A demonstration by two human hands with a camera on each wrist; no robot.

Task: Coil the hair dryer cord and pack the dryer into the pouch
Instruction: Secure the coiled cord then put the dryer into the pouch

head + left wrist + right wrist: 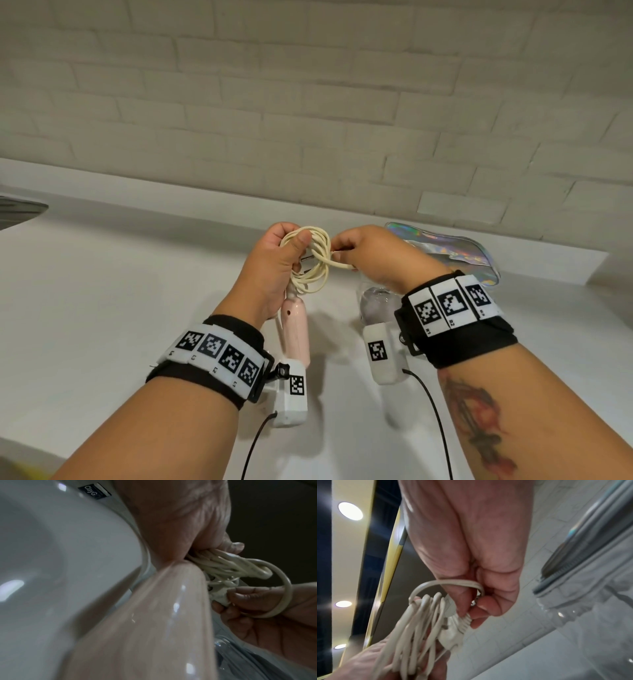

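Left hand (274,263) grips coiled cord (313,255) above pink dryer (296,329); right hand (370,253), pinching plug (453,632), should tuck it snugly through the loops.

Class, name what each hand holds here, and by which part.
The left hand grips the coiled cord by its gathered loops. The right hand pinches the plug at the cord's end.

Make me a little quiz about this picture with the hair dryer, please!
1. True or false: the pouch lies on the counter.
2. Which hand grips the coiled cord? A) left hand B) right hand
3. Fill in: the right hand pinches the ____ at the cord's end.

Key: 1 true. 2 A. 3 plug. The pink dryer hangs below the left hand, not yet packed.
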